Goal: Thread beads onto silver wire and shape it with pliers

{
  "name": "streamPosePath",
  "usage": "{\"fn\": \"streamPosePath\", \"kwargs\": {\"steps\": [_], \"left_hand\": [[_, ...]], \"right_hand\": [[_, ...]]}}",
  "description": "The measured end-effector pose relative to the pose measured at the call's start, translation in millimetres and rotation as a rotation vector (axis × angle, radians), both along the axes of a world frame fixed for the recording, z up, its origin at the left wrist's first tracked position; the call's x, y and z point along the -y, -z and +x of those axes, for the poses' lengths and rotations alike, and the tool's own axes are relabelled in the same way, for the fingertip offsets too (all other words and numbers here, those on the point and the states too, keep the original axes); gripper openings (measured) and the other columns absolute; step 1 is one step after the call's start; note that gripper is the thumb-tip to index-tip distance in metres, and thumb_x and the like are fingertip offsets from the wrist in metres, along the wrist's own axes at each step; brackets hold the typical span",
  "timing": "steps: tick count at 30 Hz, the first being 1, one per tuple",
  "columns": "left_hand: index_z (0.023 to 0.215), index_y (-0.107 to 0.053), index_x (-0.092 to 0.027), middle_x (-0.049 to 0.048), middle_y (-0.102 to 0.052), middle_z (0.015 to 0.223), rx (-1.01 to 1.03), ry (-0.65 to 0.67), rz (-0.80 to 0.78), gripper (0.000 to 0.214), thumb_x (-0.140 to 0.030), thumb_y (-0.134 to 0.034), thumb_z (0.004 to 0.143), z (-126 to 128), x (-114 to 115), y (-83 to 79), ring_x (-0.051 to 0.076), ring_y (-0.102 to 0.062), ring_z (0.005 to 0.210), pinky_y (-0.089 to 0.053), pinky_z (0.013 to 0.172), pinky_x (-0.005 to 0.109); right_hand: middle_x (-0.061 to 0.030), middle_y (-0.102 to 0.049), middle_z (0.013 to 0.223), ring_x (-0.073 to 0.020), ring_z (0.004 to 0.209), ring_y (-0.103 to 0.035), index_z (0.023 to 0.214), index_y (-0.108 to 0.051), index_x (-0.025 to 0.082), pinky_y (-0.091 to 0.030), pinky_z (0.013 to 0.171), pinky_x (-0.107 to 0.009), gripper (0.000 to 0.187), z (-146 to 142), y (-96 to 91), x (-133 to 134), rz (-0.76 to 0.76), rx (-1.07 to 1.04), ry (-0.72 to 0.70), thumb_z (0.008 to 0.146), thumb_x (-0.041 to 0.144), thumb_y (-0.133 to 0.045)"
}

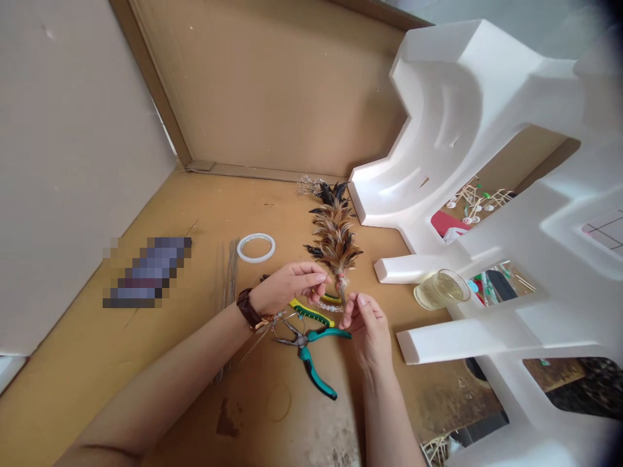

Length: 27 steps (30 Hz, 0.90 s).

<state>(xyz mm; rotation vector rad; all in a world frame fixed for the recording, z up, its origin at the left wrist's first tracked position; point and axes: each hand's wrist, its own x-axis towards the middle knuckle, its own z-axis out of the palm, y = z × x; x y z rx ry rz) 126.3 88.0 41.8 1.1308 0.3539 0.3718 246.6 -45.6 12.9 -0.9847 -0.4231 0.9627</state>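
Observation:
A spray of brown and black feathers (335, 224) lies on the table, its bound stem pointing toward me. My left hand (302, 282) is beside the binding, thumb and forefinger pinched together; whatever is between the fingertips is too fine to make out. At the lower end of the stem, my right hand (366, 321) is closed in a pinch and appears to grip it. Under and between my hands are teal-handled pliers (302, 340) with jaws apart, a yellow-and-green handled tool (314, 314) and a string of clear beads (331, 307).
Thin wires (226, 279) lie left of my left hand, near a white tape roll (256, 248). A glass of pale liquid (440, 289) stands at right, beside white molded foam (438, 340). A blurred dark object (150, 272) is farther left. Cardboard (292, 84) borders the back.

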Motion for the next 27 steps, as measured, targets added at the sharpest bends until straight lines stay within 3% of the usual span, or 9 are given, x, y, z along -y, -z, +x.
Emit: {"fn": "streamPosePath", "kwargs": {"steps": [10,18,27], "left_hand": [[0.066,-0.055,-0.014,-0.0054,-0.049,0.049,-0.127,0.03,0.207,0.017,-0.027,-0.055,0.076,4.6,4.7,1.8,0.006,-0.04,0.045,-0.031,0.048,0.019],[0.068,-0.054,-0.014,-0.0052,-0.049,0.051,-0.084,0.057,0.214,0.014,-0.025,-0.053,0.077,4.7,8.1,2.0,0.007,-0.042,0.048,-0.033,0.05,0.02],[0.07,-0.055,-0.015,-0.0042,-0.049,0.056,-0.14,0.086,0.313,0.014,-0.027,-0.054,0.077,5.0,14.2,2.0,0.008,-0.045,0.052,-0.036,0.049,0.019]], "right_hand": [[0.0062,-0.045,0.053,-0.0046,0.039,-0.034,0.068,-0.06,0.016,-0.037,0.036,-0.017,0.02,-0.2,3.3,-2.9,-0.063,-0.014,-0.007,0.075,0.035,-0.062],[0.0052,-0.049,0.056,-0.0055,0.043,-0.04,0.066,-0.056,0.017,-0.042,0.043,-0.019,0.02,-1.5,4.6,-1.7,-0.042,0.046,0.021,0.077,0.034,-0.061],[0.0055,-0.047,0.054,-0.0068,0.042,-0.041,0.065,-0.052,0.018,-0.039,0.042,-0.02,0.025,-4.9,3.1,-0.1,-0.126,0.246,0.066,0.075,0.039,-0.061]]}}
